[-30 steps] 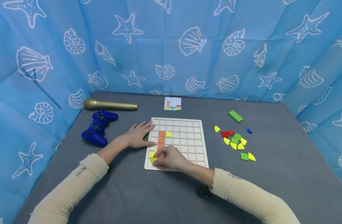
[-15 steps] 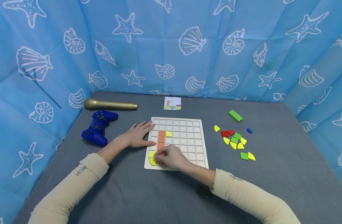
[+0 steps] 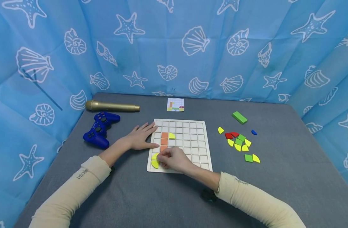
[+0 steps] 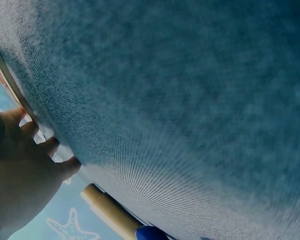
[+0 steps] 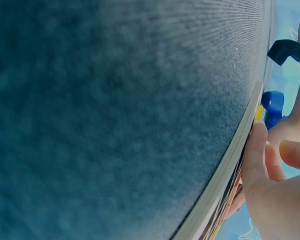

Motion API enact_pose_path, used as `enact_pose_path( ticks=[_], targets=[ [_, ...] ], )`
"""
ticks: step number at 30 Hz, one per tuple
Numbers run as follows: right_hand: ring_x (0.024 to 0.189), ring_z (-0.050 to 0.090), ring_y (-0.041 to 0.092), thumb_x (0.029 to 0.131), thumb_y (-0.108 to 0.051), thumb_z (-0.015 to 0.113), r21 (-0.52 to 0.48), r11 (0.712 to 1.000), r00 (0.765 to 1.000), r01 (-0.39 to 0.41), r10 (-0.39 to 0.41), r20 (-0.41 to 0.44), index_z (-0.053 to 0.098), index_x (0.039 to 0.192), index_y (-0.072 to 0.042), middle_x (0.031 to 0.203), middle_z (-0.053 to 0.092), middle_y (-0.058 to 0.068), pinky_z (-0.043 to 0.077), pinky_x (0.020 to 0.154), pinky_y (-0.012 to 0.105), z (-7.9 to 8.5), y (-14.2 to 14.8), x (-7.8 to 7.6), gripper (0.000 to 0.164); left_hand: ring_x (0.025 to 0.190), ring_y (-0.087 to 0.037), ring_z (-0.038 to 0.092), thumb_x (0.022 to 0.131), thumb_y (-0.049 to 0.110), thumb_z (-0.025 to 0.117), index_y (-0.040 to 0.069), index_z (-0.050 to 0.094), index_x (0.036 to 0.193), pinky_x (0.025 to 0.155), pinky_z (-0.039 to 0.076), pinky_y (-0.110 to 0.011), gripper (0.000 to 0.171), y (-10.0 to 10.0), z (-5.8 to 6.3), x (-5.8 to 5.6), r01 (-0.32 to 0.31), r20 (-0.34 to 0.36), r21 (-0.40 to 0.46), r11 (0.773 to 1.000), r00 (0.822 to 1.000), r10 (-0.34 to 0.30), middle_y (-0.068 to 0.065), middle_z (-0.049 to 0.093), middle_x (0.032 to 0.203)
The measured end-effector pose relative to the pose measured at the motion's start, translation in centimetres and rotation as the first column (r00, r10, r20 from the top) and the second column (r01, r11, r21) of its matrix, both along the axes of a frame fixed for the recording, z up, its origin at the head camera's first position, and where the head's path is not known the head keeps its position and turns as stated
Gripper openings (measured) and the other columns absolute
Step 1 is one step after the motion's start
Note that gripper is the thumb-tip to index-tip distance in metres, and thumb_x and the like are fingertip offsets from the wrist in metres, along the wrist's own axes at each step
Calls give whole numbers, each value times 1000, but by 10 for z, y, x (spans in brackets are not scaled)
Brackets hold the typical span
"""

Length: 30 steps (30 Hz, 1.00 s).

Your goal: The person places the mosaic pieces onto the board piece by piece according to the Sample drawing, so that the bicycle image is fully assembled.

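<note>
A white wooden grid board [image 3: 188, 126] lies on the grey table. My left hand [image 3: 139, 139] rests with spread fingers on the board's left edge. Three orange squares [image 3: 164, 141] stand in a column on the board, with a yellow quarter-circle tile [image 3: 172, 136] to their right. At the near left corner, two more yellow quarter-circles, an upper tile [image 3: 155, 156] and a lower tile [image 3: 155, 164], lie one below the other. My right hand [image 3: 175, 159] is over the board, fingertips right at these tiles. In the right wrist view a digit reaches the yellow edge [image 5: 259, 113], and a gap separates thumb from forefinger.
Several yellow, red and green tiles [image 3: 239, 142] are scattered to the right, with a green block [image 3: 239, 117] and a small blue piece [image 3: 254, 132]. A pattern card [image 3: 175, 104] lies behind the board. To the left are a gold microphone [image 3: 114, 106] and a blue game controller [image 3: 99, 129].
The lower yellow tile, partly under my right fingers and tilted before, now lies in the corner cell. My right fingers have drawn slightly back and up. The left hand stays put.
</note>
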State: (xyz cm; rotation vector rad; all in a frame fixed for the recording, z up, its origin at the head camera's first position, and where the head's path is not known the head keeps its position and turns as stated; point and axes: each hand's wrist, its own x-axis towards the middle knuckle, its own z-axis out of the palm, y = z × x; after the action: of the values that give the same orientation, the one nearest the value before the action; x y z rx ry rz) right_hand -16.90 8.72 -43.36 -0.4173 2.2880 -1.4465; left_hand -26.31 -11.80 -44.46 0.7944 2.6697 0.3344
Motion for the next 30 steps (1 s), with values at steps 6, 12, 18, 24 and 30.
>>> enact_pose_path(
  ticks=[6, 12, 18, 24, 30],
  targets=[
    [66, 65, 14, 95, -12, 61, -19, 1000, 1000, 0, 0, 4, 71, 97, -1, 75, 67, 7, 54, 58, 27, 0, 0, 0, 15, 144, -31, 3, 88, 67, 49, 17, 13, 155, 110, 4, -58, 91, 0, 0, -1, 1, 4, -10, 1000, 1000, -1, -5, 5, 159],
    [67, 65, 15, 95, -12, 61, -29, 1000, 1000, 10, -9, 22, 70, 99, 1, 76, 67, 8, 54, 59, 27, 0, 0, 1, 17, 144, -32, 3, 88, 67, 48, 17, 13, 155, 110, 4, -58, 91, 0, 0, -1, -5, 9, -21, 1000, 1000, 5, -5, 5, 159],
    [68, 66, 16, 95, -11, 60, -25, 1000, 1000, 6, -6, 21, 70, 100, 2, 77, 67, 8, 55, 59, 27, 0, 0, 1, 17, 143, -32, 3, 88, 67, 48, 17, 12, 155, 109, 5, -59, 91, 1, 0, -1, -3, 5, -26, 1000, 1000, 3, -6, 5, 159],
    [70, 65, 16, 97, -17, 58, -71, 997, 994, 1, 6, 107, 69, 105, 1, 81, 67, 9, 55, 63, 30, 4, 10, -2, 23, 144, -30, 2, 88, 67, 48, 18, 12, 155, 110, 4, -58, 90, 1, 1, -1, -4, 6, -31, 1000, 1000, 4, -4, 4, 159],
    [82, 64, 17, 101, -22, 50, -283, 959, 918, -25, 134, 372, 56, 126, 7, 101, 65, 16, 54, 78, 34, 11, 44, -12, 39, 143, -33, 3, 88, 66, 49, 16, 13, 155, 109, 5, -59, 91, 1, 3, 1, 2, 0, -23, 1000, 1000, -2, -7, 6, 159]
  ],
)
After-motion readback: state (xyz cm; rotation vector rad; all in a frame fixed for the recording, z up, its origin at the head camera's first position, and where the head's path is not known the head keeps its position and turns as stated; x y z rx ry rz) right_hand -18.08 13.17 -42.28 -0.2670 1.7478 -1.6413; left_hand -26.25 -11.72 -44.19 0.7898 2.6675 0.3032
